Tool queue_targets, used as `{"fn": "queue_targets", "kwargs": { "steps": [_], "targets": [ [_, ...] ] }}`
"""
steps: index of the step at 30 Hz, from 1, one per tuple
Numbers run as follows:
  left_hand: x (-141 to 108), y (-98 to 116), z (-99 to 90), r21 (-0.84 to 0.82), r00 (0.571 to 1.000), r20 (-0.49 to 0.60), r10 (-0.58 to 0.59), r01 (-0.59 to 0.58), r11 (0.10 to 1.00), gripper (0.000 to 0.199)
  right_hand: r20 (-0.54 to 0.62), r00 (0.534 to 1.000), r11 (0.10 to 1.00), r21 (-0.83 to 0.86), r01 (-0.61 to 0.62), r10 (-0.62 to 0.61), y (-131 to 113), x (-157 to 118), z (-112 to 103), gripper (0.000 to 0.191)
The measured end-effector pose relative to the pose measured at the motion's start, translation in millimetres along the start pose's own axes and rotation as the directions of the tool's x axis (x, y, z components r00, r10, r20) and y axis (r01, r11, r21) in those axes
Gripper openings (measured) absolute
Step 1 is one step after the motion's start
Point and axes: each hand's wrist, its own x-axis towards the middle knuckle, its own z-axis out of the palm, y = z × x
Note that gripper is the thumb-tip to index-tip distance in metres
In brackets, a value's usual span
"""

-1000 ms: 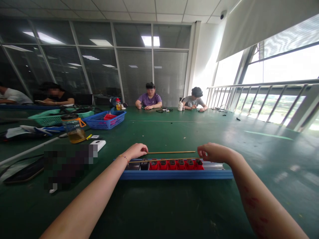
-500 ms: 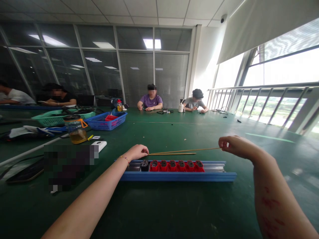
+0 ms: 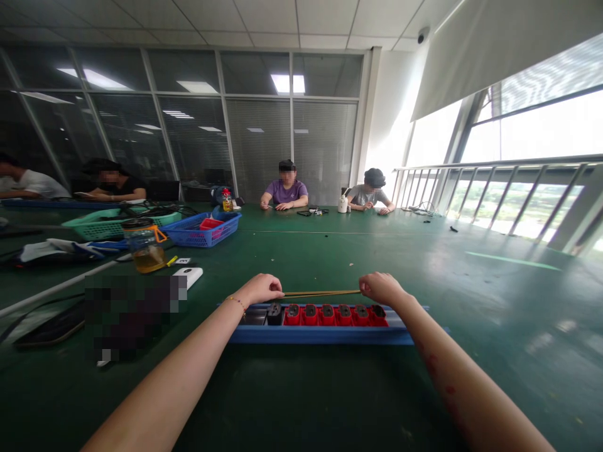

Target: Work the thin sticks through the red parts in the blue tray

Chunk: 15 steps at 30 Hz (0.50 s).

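Note:
Thin tan strands [image 3: 323, 293], which could be cord or slender sticks, run nearly level between my two hands just behind a blue rail. My left hand [image 3: 264, 289] pinches their left end. At their right end my right hand [image 3: 380, 289] is closed, its fingertips partly hidden. The blue rail [image 3: 320, 336] has a metal-coloured channel. A row of several red blocks with dark tops [image 3: 327, 315] sits in it, with one black block [image 3: 274, 314] at the left of the row. My right forearm covers the rail's right end.
To the left stand a jar of amber liquid [image 3: 147, 251], a blue basket [image 3: 202, 233] holding a red piece, and a green basket [image 3: 101, 226]. A white device [image 3: 191, 276] and a dark phone [image 3: 51, 323] lie nearer. Co-workers sit at the far side of the green table.
My right hand has moved left, from beyond the rail's right end to above its right part. The strand it held out at length now spans a shorter gap. My left hand has barely moved.

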Motion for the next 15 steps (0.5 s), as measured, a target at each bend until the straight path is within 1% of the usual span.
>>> {"fn": "queue_targets", "kwargs": {
  "steps": [4, 7, 10, 15],
  "targets": [
    [0, 0, -0.1, 0.021, 1.000, -0.007, 0.019, -0.019, 1.000, 0.042, -0.005, 1.000, 1.000, -0.011, -0.008, 0.008, -9, 7, 9, 0.021],
    [0, 0, 0.0, 0.006, 1.000, 0.021, 0.013, -0.013, 1.000, 0.041, -0.006, 1.000, 1.000, -0.009, -0.010, 0.010, -9, 10, 13, 0.020],
    [1, -2, 1.0, 0.003, 1.000, 0.029, 0.011, -0.012, 1.000, 0.036, 0.015, 1.000, 1.000, 0.008, 0.005, -0.005, -7, 13, 16, 0.020],
    [2, -5, 2.6, 0.017, 0.999, -0.002, 0.042, -0.042, 0.999, 0.026, 0.062, 0.997, 0.998, 0.042, 0.051, -0.053, -4, 15, 18, 0.024]
  ]
}}
